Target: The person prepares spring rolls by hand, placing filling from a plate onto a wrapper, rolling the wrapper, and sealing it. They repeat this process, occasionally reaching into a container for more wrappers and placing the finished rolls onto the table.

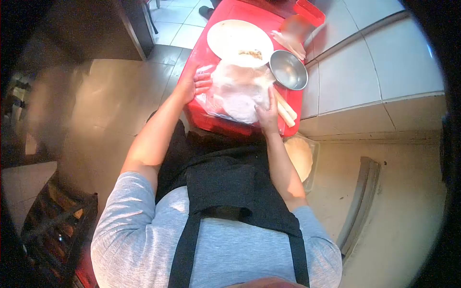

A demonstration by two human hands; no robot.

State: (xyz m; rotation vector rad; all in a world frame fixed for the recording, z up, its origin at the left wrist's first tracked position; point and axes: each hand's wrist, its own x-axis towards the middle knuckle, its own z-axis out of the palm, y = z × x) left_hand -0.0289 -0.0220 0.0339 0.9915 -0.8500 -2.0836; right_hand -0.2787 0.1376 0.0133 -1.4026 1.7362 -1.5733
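A clear plastic bag [216, 103] with a round, flat white piece [240, 106] in or under it lies on the red table [198, 116] in front of me. My left hand [194, 85] is at the bag's left edge, palm turned inward, fingers apart and holding nothing. At the right edge, the thumb and fingers of my right hand [267, 111] close on the plastic. Just beyond the bag stands a large white plate [235, 38] with a small heap of crumbly brown filling [250, 54] near its front rim.
A steel bowl [289, 70] sits right of the plate. Two pale sticks [286, 111] lie beside my right hand. Farther back is a red container [309, 12]. A tray with pale round dough [300, 156] is low at right, by the tiled wall [398, 62].
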